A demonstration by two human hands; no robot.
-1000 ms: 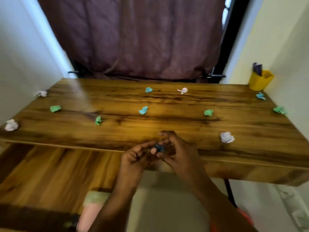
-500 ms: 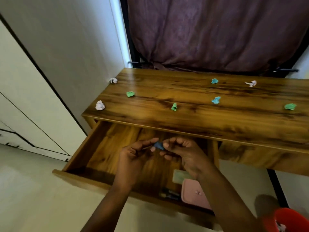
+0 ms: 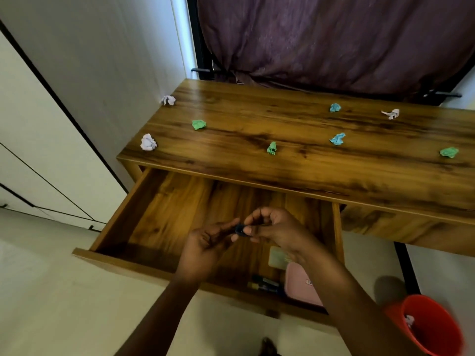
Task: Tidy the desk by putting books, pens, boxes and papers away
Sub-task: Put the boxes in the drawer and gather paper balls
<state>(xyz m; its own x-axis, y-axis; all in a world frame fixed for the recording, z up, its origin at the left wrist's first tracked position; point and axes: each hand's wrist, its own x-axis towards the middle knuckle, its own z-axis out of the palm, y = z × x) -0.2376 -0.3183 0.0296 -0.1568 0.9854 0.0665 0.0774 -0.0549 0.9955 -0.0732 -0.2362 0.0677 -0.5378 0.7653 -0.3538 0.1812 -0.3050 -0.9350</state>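
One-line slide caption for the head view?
Left hand and right hand hold a small dark object over the open drawer; crumpled papers litter the desktop.

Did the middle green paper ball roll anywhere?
No. The middle green paper ball still lies by the same dark grain streak on the desk.

cam: one wide-angle head cam, worn by the person.
aim: fwd & down, over open brown wooden drawer (image 3: 167, 214) twd wood-grain desk top (image 3: 257, 119); dark purple curtain (image 3: 334, 42) at top.
range: near; drawer fills mid frame, pale floor (image 3: 51, 291) at lower left.
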